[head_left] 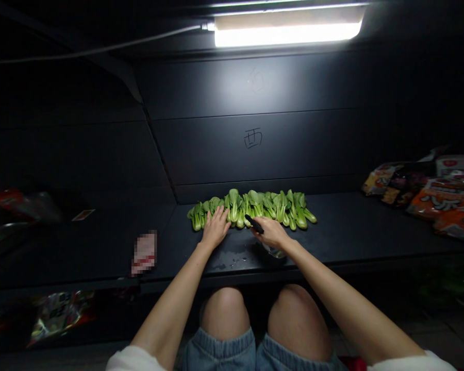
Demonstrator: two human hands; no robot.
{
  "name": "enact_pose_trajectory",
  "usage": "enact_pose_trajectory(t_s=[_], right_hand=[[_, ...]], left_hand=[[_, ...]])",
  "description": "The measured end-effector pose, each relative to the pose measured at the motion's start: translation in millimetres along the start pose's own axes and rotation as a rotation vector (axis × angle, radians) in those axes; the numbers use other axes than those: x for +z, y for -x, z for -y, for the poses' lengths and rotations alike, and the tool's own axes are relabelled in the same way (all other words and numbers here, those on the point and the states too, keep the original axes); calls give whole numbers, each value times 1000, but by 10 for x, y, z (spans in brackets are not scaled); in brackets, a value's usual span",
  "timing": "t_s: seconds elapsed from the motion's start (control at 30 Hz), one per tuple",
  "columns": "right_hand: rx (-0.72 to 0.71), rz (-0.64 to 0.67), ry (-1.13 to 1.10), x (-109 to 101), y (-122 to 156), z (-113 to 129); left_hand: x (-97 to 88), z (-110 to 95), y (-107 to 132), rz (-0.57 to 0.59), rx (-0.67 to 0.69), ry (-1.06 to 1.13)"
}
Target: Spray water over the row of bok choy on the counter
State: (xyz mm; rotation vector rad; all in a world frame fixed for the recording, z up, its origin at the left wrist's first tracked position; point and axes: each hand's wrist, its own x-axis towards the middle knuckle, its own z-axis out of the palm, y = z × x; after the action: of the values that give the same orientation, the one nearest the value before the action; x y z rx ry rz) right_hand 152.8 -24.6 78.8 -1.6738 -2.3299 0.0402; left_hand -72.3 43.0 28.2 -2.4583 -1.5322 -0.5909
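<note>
A row of green bok choy (pixel 255 201) lies side by side along the dark shelf, leaves toward the back panel and pale stem ends toward me. My left hand (pixel 216 226) rests flat on the left part of the row, fingers stretched out over the leaves and stems. In front of the middle of the row, my right hand (pixel 272 232) is closed around a spray bottle (pixel 254 223). Its black head sticks out at the left of my fist, and the clear body shows below the hand. The fingers partly hide the bottle.
Water drops (pixel 237 260) dot the dark shelf (pixel 332 232) near its front edge. Colourful snack bags (pixel 444 190) are piled at the right. A blurred card (pixel 144 252) lies on the left, with a metal tray (pixel 3 232) farther out. A lit lamp (pixel 290 33) hangs above.
</note>
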Motion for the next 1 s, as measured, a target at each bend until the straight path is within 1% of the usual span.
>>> enact_pose_trajectory(t_s=[0.2, 0.33, 0.43, 0.57, 0.67, 0.77, 0.93, 1.0], right_hand=[[-5, 47, 37, -9, -19, 56], [4, 60, 52, -15, -12, 112], [-30, 35, 22, -7, -13, 170], [-66, 28, -13, -2, -32, 266], [-53, 27, -22, 6, -49, 312], [-45, 3, -42, 26, -57, 311], [-35, -24, -75, 41, -41, 263], [-33, -34, -88, 38, -30, 251]], left_hand=[[6, 214, 209, -63, -134, -25], [90, 315, 297, -78, -211, 28], [183, 348, 347, -96, -234, 82], [251, 327, 379, -110, -210, 133], [231, 281, 347, -160, -210, 152], [188, 232, 254, -209, -251, 165], [130, 171, 45, -190, -365, 161], [87, 157, -17, -222, -385, 186]])
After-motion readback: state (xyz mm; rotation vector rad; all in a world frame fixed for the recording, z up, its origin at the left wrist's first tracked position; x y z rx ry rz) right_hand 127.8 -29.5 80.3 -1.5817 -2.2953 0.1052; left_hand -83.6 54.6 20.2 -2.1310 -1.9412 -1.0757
